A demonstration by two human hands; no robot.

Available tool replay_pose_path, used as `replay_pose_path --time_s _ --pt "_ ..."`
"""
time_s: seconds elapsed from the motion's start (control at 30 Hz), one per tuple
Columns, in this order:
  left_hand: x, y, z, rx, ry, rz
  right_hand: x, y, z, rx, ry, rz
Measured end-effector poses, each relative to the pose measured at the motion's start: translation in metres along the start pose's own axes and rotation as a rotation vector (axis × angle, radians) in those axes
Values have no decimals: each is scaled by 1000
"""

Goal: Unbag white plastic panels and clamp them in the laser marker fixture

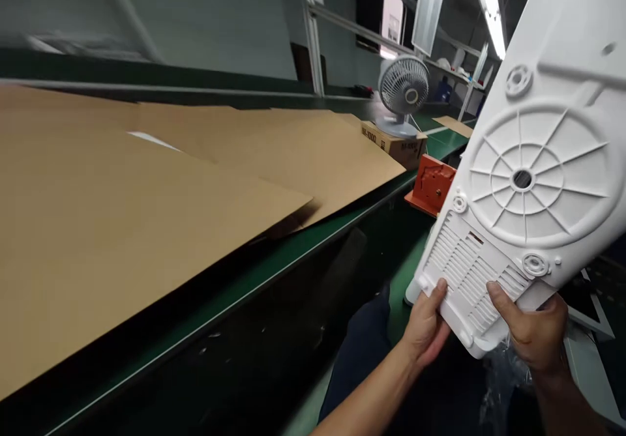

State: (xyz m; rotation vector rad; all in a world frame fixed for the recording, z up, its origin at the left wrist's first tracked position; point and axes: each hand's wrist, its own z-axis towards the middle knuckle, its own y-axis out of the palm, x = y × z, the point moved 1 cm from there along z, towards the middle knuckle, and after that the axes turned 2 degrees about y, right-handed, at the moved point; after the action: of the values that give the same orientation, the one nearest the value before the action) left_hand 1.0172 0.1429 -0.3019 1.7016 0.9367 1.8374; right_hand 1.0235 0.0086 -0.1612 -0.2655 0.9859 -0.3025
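Observation:
A large white plastic panel (533, 162) with a round ribbed recess and a slatted vent is held up tilted at the right of the head view. My left hand (426, 326) grips its lower left corner, thumb on the vent. My right hand (533, 332) holds the lower right edge, thumb pressed on the slats. Both hands are closed on the panel.
Flat brown cardboard sheets (147, 188) cover a green conveyor (274, 273) on the left. A small desk fan (403, 94) stands on a cardboard box (394, 143) further along. An orange plastic part (431, 185) lies behind the panel. Overhead lights (491, 12) and metal racking stand at the back.

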Motion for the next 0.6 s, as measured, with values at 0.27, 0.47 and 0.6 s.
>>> replay_pose_path --time_s 0.27,0.47,0.6 --pt "49 -66 0 266 395 370 41 -88 33 -94 -656 -627" --pt "90 -36 18 107 952 652 76 -135 17 -379 -830 -952" --pt "73 -25 20 91 994 712 91 -141 1 -454 -755 -893"
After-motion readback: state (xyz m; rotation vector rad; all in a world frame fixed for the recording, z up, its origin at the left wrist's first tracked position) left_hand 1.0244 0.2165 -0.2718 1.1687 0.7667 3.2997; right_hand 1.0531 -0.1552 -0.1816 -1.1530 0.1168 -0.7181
